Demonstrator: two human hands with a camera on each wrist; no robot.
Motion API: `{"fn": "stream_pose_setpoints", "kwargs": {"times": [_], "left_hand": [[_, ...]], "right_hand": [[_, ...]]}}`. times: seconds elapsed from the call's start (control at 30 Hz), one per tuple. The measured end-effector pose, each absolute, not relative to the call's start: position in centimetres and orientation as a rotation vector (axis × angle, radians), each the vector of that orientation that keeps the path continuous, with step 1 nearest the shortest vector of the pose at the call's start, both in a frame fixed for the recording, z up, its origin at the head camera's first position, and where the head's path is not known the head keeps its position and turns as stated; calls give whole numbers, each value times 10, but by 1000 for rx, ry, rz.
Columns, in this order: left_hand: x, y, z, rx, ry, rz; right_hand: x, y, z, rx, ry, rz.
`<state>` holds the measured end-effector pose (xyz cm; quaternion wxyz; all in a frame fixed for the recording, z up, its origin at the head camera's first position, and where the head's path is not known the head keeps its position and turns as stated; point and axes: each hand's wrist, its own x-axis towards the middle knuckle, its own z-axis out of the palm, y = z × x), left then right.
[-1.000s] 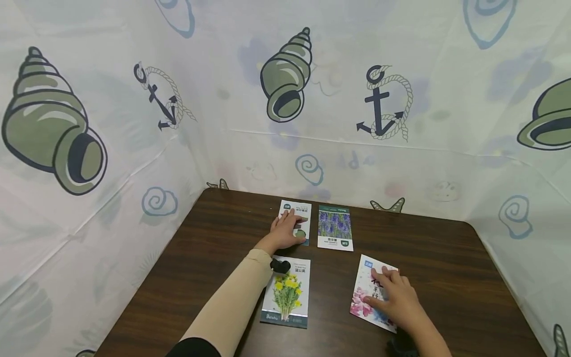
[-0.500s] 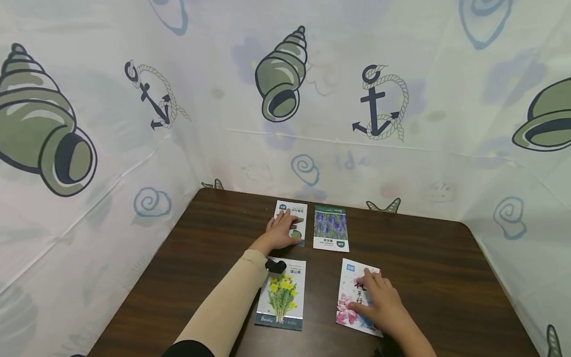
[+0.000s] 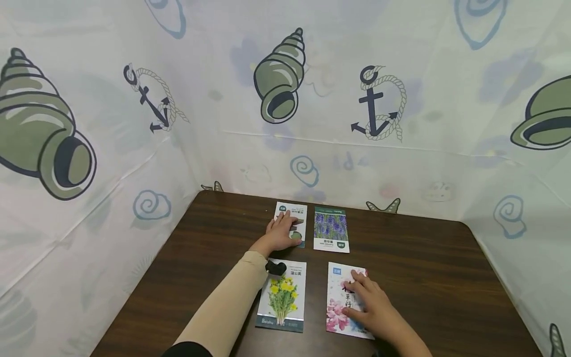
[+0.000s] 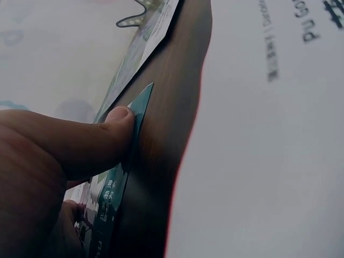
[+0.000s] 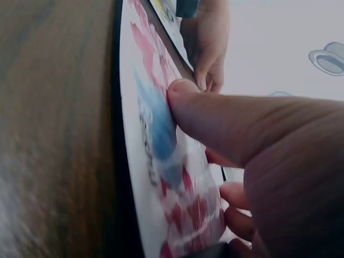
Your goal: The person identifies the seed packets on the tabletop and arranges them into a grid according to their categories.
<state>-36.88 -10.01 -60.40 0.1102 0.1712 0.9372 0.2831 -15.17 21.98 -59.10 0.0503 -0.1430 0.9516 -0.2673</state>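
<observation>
Four flat picture packets lie on the table in two rows, seen in the head view. My left hand [image 3: 280, 234] rests with fingers spread on the back left one, a white packet [image 3: 301, 213] with a teal lower edge. In the left wrist view its thumb [image 4: 102, 134] presses near that edge. My right hand [image 3: 372, 307] lies with spread fingers over a packet with pink flowers [image 3: 335, 317] at front right. The right wrist view shows the thumb [image 5: 209, 115] on its printed face. A yellow-flower packet [image 3: 282, 297] lies under the left wrist, partly covered.
Beside the left hand's packet lies a purple-flower packet [image 3: 330, 228]. All are on a dark wood table [image 3: 428, 258] with rounded back corners. A white cloth [image 3: 214, 104] printed with shells and anchors stands behind and at both sides.
My right hand has slid the pink-flower packet left and turned it straighter, closer to the yellow-flower packet. The left hand stays on its packet. The head view has shifted slightly.
</observation>
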Motion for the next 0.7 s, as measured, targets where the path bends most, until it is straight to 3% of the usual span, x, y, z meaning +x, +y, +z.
{"fn": "stream_pose_setpoints", "kwargs": {"times": [0.7], "left_hand": [[-364,-106,-586,538,2708,903]], "right_hand": [[-148,206,-599,-581,2836,-899]]}}
